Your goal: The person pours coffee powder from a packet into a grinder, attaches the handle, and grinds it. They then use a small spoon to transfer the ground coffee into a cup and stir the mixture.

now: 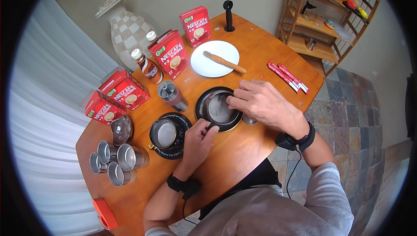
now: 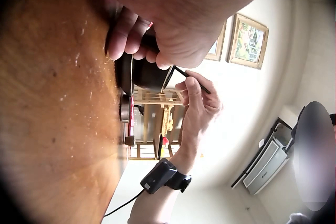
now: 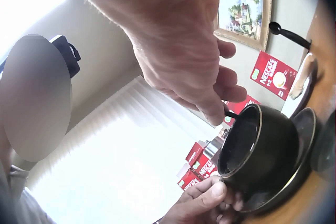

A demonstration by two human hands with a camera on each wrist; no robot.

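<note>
A black cup [image 1: 218,113] with a thin gold rim stands on a black saucer [image 1: 200,105] at the near middle of the table. My left hand [image 1: 199,142] grips the cup at its near side, thumb on top and fingers curled below, as the right wrist view shows. Above the cup's mouth, my right hand [image 1: 265,101] pinches a thin dark stick-like handle [image 2: 180,70]. It slants down into the cup, where its lower end is hidden. To the left, a second black cup [image 1: 166,132] with a gold handle sits on a lettered saucer [image 1: 180,151]; both cups look pale inside.
A grinder [image 1: 172,94] stands behind the second cup. Farther back, a white plate [image 1: 202,68] bears a wooden-handled brush [image 1: 223,61]. Several metal cups [image 1: 130,157], red Nescafe boxes [image 1: 171,55] and a bottle [image 1: 150,68] line the left; red sachets [image 1: 284,77] lie right.
</note>
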